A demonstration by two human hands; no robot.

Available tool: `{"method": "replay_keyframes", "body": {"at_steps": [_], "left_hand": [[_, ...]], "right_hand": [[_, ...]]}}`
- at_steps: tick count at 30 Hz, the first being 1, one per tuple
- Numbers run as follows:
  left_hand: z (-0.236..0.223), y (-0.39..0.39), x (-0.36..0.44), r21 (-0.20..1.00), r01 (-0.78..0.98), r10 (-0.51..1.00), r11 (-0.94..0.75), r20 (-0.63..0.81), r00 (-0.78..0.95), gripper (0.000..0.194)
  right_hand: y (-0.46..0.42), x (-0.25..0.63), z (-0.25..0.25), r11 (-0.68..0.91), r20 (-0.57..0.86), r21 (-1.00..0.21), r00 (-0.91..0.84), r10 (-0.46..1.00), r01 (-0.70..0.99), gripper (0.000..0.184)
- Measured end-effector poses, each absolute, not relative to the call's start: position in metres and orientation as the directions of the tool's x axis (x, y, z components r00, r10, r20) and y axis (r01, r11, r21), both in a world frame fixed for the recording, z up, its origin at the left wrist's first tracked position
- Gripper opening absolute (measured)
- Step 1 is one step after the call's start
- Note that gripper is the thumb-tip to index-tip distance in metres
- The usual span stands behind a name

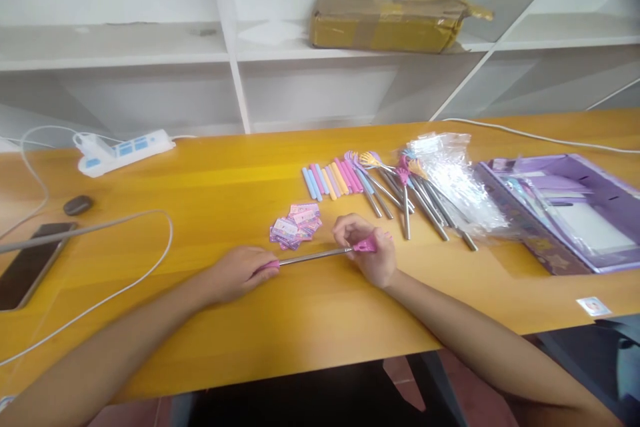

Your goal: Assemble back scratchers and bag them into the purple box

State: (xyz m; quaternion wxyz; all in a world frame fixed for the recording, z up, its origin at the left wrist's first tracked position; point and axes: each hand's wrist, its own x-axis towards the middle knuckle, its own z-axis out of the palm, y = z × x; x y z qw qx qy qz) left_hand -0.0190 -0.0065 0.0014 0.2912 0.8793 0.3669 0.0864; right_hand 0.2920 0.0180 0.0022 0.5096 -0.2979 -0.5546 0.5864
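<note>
Between my hands lies a back scratcher (pixel 315 257) with a silver rod, low over the table. My left hand (pixel 249 268) is closed around its pink handle end. My right hand (pixel 369 255) grips the pink claw-shaped head at the other end. Just beyond my hands is a loose pile of small pink and purple printed cards (pixel 296 225). Behind it, a row of blue, pink, purple and yellow handle tubes (pixel 333 179) lies side by side. To the right, several more back scratchers (pixel 406 210) with coloured claw heads and bare silver rods lie spread out.
Clear plastic bags (pixel 455 180) lie beside a purple box (pixel 560 213) holding packaged items at the right. A power strip (pixel 127 152), a phone (pixel 33 267), a small dark case (pixel 78 205) and white cables occupy the left. A taped carton (pixel 385 21) sits on the shelf behind.
</note>
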Motion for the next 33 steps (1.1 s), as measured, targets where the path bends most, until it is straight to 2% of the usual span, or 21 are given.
{"method": "replay_keyframes", "body": {"at_steps": [9,15,23,33], "left_hand": [[0.000,-0.006,-0.019,0.548,0.607,0.688,-0.576,-0.077,0.721,0.039],[0.002,-0.007,-0.017,0.512,0.631,0.700,-0.583,-0.078,0.710,0.045],[0.004,-0.007,-0.015,0.442,0.665,0.696,-0.603,-0.116,0.708,0.047],[0.001,-0.006,-0.015,0.448,0.648,0.692,-0.615,-0.088,0.717,0.044]], "right_hand": [[0.019,0.290,0.003,0.130,0.198,-0.951,-0.229,0.953,-0.280,0.065],[0.020,0.289,-0.001,0.124,0.194,-0.961,-0.283,0.939,-0.247,0.065],[0.016,0.288,-0.007,0.173,0.281,-0.930,-0.327,0.902,-0.323,0.063],[0.011,0.284,-0.010,0.188,0.307,-0.920,-0.336,0.890,-0.343,0.062]]}}
